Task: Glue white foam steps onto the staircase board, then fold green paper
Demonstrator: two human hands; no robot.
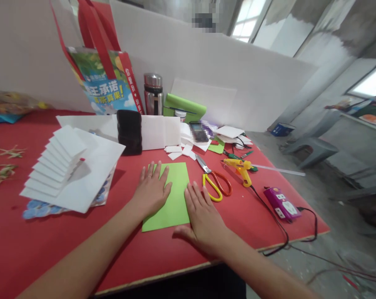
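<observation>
A light green sheet (172,207) lies flat on the red table in front of me. My left hand (153,187) rests palm down on its upper left part, fingers spread, a ring on one finger. Along the sheet's right edge lies my right hand (203,211), flat with the thumb held out. Neither hand grips anything. Just beyond my right fingertips are scissors (211,176) with one yellow and one red handle, blades pointing away. Farther right sits a yellow hot glue gun (240,168) with a cord.
To the left, a fanned white folded piece (54,166) stands on white board. Behind are a black case (129,133), a steel flask (153,95) and a printed bag (103,83). White scraps (175,151) lie near the scissors. A purple power strip (282,203) sits near the right edge.
</observation>
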